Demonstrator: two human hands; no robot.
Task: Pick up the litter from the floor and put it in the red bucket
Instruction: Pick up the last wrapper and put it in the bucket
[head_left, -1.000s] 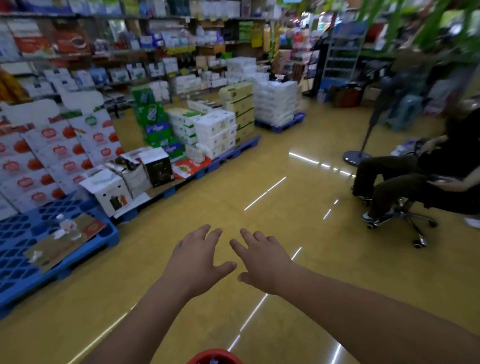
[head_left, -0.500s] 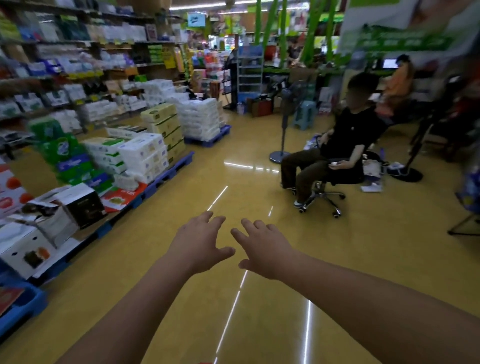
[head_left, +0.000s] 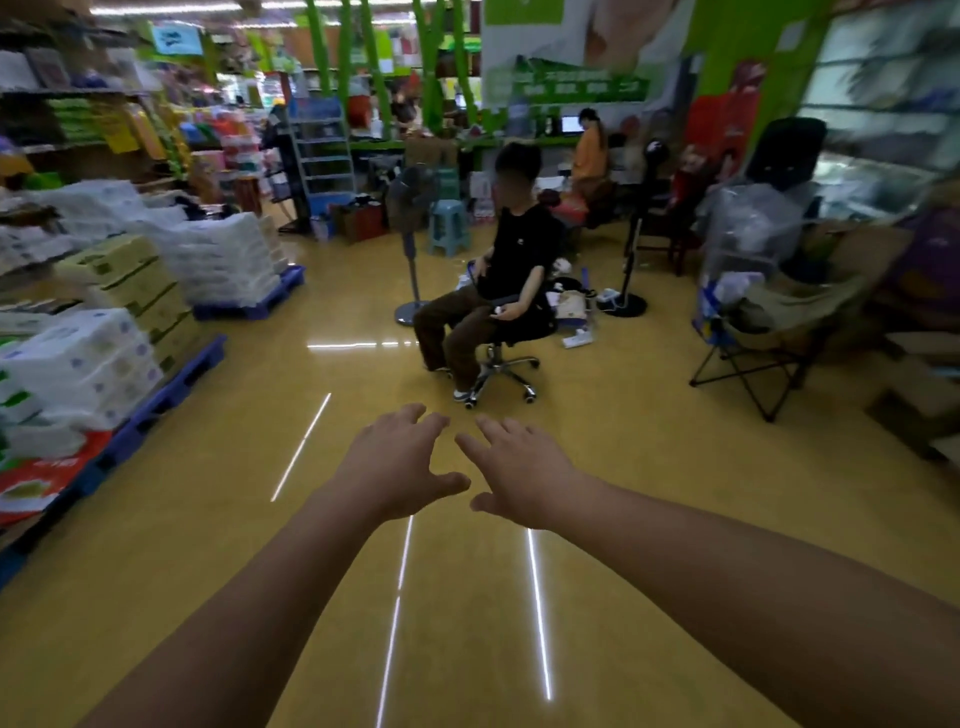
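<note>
swings right toward seated person (head_left: 519, 260) | loses red bucket from view | keeps left hand (head_left: 400, 462), right hand (head_left: 519, 473) spread wide, empty | no sure litter on near floor (head_left: 260, 545), likely scanning

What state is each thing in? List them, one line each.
left hand: open, fingers spread, holding nothing
right hand: open, fingers spread, holding nothing
swivel chair: occupied by a seated person
folding chair: unfolded, piled with things
pedestal fan: upright
stool: upright, unoccupied

mustard-yellow floor (head_left: 623, 467), blue pallets (head_left: 171, 384), green pillars (head_left: 431, 67), black shirt (head_left: 524, 249).
</note>
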